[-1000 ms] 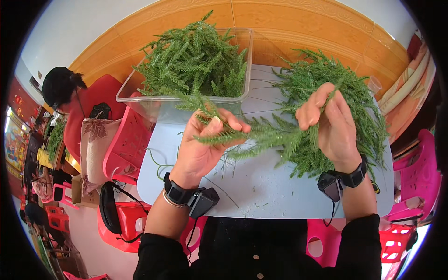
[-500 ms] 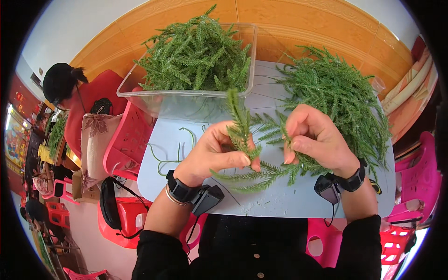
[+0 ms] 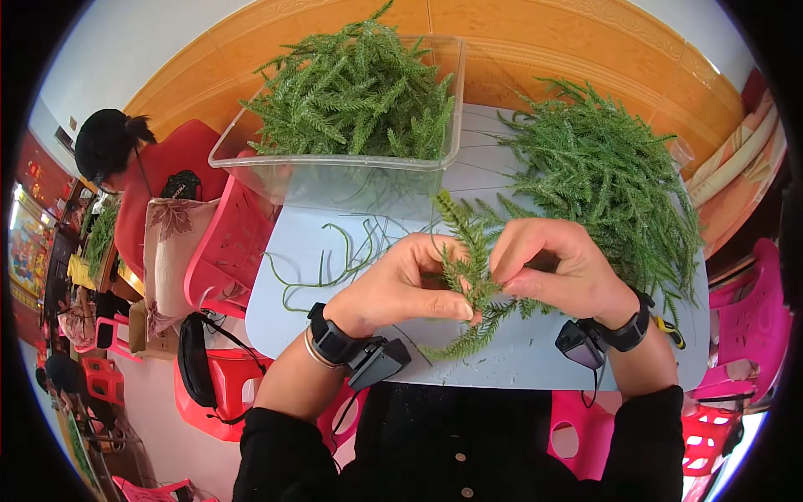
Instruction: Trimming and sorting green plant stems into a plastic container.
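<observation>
Sprig (image 3: 468,251) points up; axis leans left.

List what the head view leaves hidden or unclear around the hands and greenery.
Head view: the gripped part of the green sprig, covered by the left hand and right hand.
Head view: the floor of the clear bin, mostly covered by heaped greenery.
Head view: whether the yellow-and-black object extends further, behind the right wristband.

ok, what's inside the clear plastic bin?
The clear plastic bin holds green needled sprigs, heaped above its rim. The top ones cover whatever lies in the heap's middle, and the bin's floor can't be made out.
</observation>
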A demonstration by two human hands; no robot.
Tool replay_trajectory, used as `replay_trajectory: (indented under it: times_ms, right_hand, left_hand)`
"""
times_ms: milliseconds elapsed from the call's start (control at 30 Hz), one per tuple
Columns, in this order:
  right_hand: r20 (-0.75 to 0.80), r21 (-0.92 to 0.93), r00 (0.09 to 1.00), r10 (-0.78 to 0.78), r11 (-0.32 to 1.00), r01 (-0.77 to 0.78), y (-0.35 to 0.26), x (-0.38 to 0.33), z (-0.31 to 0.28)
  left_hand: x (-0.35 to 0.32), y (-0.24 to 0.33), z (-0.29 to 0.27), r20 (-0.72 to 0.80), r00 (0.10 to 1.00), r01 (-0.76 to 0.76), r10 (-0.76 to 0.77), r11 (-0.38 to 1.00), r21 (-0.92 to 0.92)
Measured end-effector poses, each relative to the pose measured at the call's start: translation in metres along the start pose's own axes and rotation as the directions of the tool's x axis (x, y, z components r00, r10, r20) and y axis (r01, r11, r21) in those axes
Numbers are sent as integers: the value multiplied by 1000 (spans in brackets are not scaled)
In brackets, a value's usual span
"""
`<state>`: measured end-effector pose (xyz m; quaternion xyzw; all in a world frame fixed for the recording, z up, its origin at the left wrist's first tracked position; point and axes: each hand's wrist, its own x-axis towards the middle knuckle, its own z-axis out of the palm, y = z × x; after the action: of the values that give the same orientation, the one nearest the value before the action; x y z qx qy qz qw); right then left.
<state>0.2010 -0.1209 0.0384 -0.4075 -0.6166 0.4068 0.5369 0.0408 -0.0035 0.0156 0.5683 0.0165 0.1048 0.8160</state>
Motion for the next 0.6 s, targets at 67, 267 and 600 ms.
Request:
replay_trajectory:
  times_ms: [67, 267, 600]
  right_hand:
    - [7, -10, 1000, -14, 1000, 14, 1, 0, -1]
    - [78, -137, 992, -103, 984, 113, 2, 2, -4]
    - [54, -210, 984, -172, 961, 180, 2, 3, 1]
  left_hand:
    - [0, -2, -1, 19, 1000, 9, -9, 1000, -21]
    - [-1, 3, 0, 41, 997, 72, -71, 997, -7]
    - [2, -8, -6, 320, 943, -31, 86, 985, -173]
